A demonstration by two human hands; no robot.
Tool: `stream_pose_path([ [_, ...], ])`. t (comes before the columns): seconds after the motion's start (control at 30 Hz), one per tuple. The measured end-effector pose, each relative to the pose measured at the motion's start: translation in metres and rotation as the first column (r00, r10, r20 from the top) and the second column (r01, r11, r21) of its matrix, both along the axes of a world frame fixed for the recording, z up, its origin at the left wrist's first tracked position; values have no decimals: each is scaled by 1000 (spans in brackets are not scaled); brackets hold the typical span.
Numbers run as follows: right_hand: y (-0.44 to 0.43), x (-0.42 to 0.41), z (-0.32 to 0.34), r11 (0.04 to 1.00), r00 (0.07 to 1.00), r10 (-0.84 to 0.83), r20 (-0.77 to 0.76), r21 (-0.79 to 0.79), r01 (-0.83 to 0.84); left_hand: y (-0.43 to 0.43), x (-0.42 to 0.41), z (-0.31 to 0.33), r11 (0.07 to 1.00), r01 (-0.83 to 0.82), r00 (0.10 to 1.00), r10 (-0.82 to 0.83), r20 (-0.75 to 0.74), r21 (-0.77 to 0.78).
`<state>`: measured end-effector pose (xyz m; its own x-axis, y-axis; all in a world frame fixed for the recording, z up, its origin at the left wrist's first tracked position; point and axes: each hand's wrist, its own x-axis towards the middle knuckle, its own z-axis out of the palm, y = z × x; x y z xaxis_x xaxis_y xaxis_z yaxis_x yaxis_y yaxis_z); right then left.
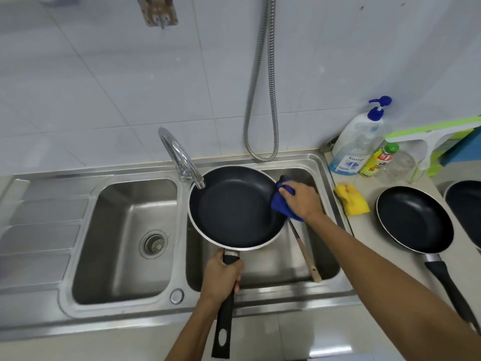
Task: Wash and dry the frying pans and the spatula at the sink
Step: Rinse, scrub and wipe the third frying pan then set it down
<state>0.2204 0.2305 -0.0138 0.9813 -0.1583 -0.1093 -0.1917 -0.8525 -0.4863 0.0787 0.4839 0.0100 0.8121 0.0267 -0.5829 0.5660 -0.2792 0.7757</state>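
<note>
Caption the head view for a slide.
Left hand holds frying pan over sink; right hand holds blue cloth against its rim.

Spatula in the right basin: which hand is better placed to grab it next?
Right, probably. The right hand, holding the blue cloth at the pan rim, sits just above the spatula; the left hand is busy gripping the pan by its handle.

Head camera looks down (close) onto sink (125,204).

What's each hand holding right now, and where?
Left hand grips the frying pan by its black handle; right hand holds a bunched blue cloth at the pan's rim.
</note>
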Motion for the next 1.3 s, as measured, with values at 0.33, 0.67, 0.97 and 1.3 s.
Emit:
stream_pose_path([
  [0.33,72,-108,8,986,996,44,-73,166,-32,-5,20,-3,998,-54,993,51,111,23],
  [0.67,-58,-149,40,992,994,-90,67,-84,95,-10,17,-12,998,-55,998,54,39,37],
  [0.97,-169,-219,-41,860,958,-205,-199,-504,79,-40,7,-1,997,-73,997,73,37,4],
  [1.3,-30,-202,34,990,980,4,-199,137,24,-92,0,6,976,-219,974,218,57,18],
])
